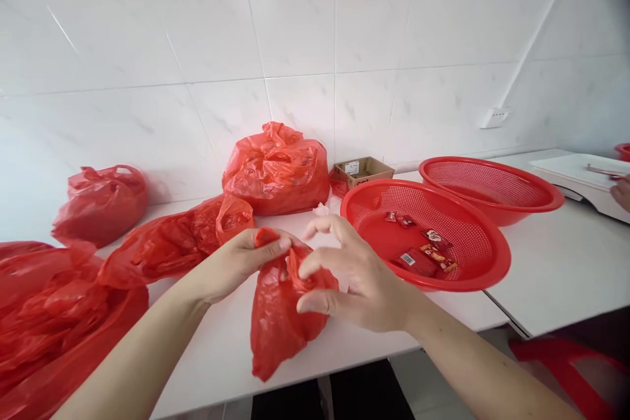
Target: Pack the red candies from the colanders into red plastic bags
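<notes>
My left hand point(246, 259) is closed on the top of a small red plastic bag point(283, 321), its thumb pressing the gathered film. The bag hangs over the front part of the white table, its lower end bulging; what it contains cannot be made out. Just right of it is my right hand point(349, 275), fingers curved and spread apart, the tips close to the bag's neck. Whether they touch the film is hard to tell. Nearest to that hand stands a red perforated basket point(497, 259) with several small wrapped packets point(418, 261) on its bottom.
Full red plastic bags point(275, 170) stand along the tiled wall, with more red bags point(44, 315) at the left. A small cardboard box point(367, 170) sits behind the basket. Further right are a second red basket point(551, 200), a white scale point(590, 177) and another person's hand point(621, 192).
</notes>
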`<action>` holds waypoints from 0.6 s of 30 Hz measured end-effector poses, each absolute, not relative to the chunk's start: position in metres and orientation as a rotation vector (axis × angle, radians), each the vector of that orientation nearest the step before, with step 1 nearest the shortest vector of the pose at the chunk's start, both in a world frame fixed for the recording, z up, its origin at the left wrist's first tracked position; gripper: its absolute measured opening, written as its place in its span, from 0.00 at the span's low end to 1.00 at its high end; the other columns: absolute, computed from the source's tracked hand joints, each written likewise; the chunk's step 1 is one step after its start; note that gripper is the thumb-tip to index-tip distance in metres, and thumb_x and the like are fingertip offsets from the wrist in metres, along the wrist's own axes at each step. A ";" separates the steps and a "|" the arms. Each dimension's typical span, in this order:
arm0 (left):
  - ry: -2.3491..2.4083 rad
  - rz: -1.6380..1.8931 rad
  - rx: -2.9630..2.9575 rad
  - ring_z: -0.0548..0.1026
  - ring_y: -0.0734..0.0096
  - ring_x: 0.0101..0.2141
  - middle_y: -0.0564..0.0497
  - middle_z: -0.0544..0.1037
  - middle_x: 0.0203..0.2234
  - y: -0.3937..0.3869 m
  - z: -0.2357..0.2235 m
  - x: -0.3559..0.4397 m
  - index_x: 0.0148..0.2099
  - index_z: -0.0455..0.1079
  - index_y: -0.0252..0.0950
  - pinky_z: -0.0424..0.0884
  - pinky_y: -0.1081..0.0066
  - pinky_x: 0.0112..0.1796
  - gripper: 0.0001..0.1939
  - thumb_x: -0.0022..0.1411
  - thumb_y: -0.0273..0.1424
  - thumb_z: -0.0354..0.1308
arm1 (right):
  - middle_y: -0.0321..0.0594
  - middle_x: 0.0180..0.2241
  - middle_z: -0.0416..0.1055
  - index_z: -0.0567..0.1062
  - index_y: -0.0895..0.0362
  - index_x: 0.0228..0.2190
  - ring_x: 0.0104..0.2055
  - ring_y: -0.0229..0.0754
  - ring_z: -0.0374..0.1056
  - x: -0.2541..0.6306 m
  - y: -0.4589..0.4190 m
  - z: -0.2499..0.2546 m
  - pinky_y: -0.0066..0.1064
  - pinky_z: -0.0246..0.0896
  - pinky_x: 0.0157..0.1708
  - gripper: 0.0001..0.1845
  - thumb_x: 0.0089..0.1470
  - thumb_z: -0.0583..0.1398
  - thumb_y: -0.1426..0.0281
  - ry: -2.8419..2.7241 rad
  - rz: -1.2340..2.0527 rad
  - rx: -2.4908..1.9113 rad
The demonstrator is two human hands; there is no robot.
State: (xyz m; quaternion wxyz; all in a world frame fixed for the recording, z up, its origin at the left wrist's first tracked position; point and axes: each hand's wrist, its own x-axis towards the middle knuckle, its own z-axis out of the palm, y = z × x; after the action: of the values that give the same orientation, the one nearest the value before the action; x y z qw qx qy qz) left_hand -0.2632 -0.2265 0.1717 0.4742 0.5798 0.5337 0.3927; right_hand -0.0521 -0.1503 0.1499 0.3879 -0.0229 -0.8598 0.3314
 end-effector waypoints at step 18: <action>1.883 1.245 2.418 0.74 0.70 0.45 0.48 0.74 0.46 -0.228 0.118 -0.254 0.52 0.68 0.40 0.70 0.72 0.45 0.15 0.66 0.24 0.47 | 0.35 0.34 0.68 0.71 0.56 0.34 0.38 0.36 0.65 -0.084 -0.118 0.117 0.31 0.60 0.42 0.13 0.60 0.58 0.59 -2.022 1.774 -0.164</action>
State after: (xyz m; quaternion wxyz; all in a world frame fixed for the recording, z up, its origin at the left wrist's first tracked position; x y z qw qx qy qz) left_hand -0.2535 -0.2278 0.1179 -0.0829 0.7285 0.5673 0.3751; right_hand -0.0841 -0.1176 0.1173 0.2217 -0.0593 -0.7317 0.6419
